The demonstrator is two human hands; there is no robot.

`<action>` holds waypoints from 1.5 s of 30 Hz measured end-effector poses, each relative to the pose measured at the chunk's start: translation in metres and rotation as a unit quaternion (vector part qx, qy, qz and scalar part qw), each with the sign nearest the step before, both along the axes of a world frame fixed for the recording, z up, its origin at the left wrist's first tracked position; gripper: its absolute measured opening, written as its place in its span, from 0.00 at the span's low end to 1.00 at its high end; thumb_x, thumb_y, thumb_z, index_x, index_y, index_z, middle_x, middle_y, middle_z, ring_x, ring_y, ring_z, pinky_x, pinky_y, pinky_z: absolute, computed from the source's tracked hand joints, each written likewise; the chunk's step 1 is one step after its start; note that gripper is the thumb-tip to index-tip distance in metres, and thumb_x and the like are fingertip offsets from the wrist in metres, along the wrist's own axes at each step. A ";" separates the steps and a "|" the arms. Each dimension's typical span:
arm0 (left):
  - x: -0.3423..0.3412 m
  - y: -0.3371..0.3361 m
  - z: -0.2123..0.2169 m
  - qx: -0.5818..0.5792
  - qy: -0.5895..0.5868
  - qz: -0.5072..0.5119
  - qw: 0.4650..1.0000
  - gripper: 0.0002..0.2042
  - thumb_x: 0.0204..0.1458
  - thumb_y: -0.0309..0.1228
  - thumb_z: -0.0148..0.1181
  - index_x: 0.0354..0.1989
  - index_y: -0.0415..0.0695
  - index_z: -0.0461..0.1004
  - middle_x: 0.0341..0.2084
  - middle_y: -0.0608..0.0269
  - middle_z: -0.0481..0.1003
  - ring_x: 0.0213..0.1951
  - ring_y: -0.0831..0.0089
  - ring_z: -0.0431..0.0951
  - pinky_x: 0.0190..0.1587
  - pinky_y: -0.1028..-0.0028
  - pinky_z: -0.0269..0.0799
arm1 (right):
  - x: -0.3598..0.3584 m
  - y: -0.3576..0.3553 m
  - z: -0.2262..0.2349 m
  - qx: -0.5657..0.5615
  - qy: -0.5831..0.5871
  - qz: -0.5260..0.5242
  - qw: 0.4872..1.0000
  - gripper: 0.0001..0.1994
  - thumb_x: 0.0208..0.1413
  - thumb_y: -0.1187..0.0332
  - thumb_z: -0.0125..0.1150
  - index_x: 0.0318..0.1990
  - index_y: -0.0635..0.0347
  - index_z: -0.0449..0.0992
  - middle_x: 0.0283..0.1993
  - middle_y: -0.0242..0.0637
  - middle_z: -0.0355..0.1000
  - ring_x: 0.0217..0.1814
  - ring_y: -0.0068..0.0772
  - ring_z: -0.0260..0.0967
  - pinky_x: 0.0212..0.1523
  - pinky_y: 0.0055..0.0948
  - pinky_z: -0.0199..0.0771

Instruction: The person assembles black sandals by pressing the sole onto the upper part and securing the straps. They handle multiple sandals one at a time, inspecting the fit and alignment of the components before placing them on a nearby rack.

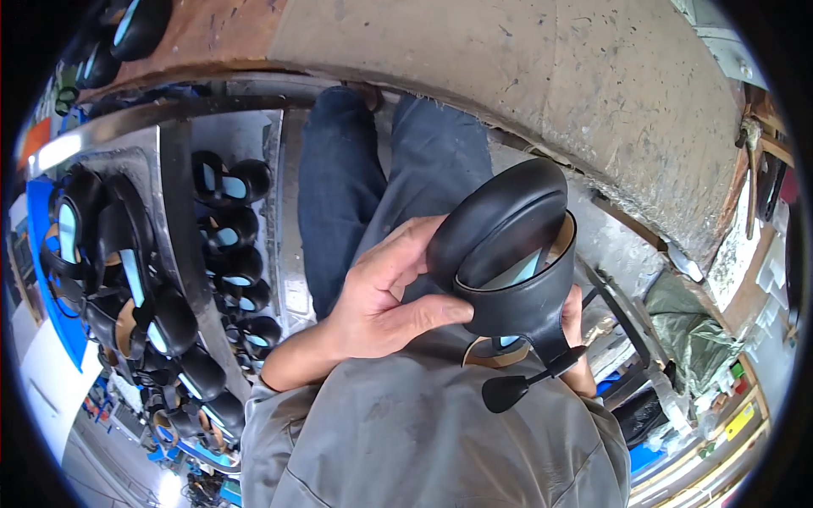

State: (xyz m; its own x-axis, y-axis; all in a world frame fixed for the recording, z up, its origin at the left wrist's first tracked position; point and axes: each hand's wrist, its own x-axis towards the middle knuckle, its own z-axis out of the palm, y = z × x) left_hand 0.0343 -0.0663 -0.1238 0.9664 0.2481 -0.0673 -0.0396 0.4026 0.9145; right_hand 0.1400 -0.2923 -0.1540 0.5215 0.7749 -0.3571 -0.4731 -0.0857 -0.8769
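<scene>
A black sandal [508, 279] with a thick rounded sole, a wide upper band and a pale blue insole patch is held up in front of my torso. Its thin strap with a flared dark end hangs toward me. My left hand [385, 296] grips the sandal's left side, thumb on the band and fingers behind the sole. On the other side, my right hand [574, 326] is pressed against the sandal near the strap. Most of the right hand's fingers are hidden behind the sandal.
At my left, a metal-edged rack [174, 203] bears several black sandals [169, 317] with pale blue patches. A worn workbench [508, 68] lies ahead, beyond my knees. To the right is a crumpled olive sheet [690, 326]. More black sandals [140, 30] stand at the far left.
</scene>
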 end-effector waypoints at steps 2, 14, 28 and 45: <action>-0.002 -0.010 -0.004 0.071 0.001 0.057 0.996 0.31 0.45 0.24 0.68 0.58 0.30 0.62 0.52 0.50 0.66 0.48 0.71 0.72 0.48 0.72 0.71 | 0.002 -0.004 -0.004 0.013 -0.034 0.025 0.999 0.18 0.62 0.60 0.46 0.48 0.67 0.71 0.43 0.38 0.75 0.42 0.25 0.73 0.43 0.23 0.73; -0.001 -0.003 0.010 0.384 0.013 0.184 0.905 0.16 0.44 0.28 0.65 0.37 0.26 0.74 0.23 0.49 0.75 0.21 0.65 0.76 0.23 0.74 0.72 | 0.000 -0.005 -0.007 0.033 -0.011 0.061 0.998 0.25 0.62 0.52 0.42 0.53 0.67 0.68 0.49 0.42 0.72 0.48 0.31 0.72 0.50 0.29 0.72; -0.029 -0.020 0.034 0.449 -0.086 0.226 0.860 0.17 0.43 0.30 0.67 0.36 0.28 0.72 0.24 0.50 0.74 0.21 0.65 0.76 0.20 0.74 0.71 | -0.044 0.003 0.005 -0.077 0.206 0.030 0.975 0.31 0.59 0.47 0.42 0.57 0.68 0.65 0.54 0.46 0.70 0.54 0.37 0.69 0.56 0.35 0.69; -0.067 0.004 0.092 0.506 -0.162 0.131 0.837 0.19 0.44 0.26 0.67 0.44 0.31 0.73 0.33 0.43 0.76 0.31 0.59 0.79 0.32 0.73 0.75 | -0.069 0.009 0.058 0.022 -0.401 0.128 0.907 0.18 0.50 0.77 0.55 0.50 0.66 0.70 0.32 0.43 0.76 0.29 0.41 0.76 0.31 0.31 0.73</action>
